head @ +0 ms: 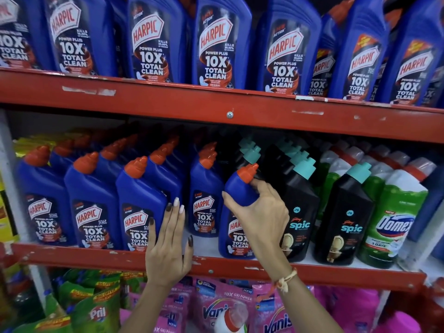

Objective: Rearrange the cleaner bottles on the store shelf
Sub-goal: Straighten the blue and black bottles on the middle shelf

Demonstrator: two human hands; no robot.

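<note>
While the blue bottle point(236, 212) is grasped at its shoulder by the right hand point(260, 217), the left hand point(168, 246), released, should steady the neighbouring bottle point(140, 207); it should be slid upright.

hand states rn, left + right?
Left hand: open, fingers flat against the side of a blue Harpic bottle, not gripping.
Right hand: closed around the shoulder of another Harpic bottle beside the black Spic bottle.
</note>
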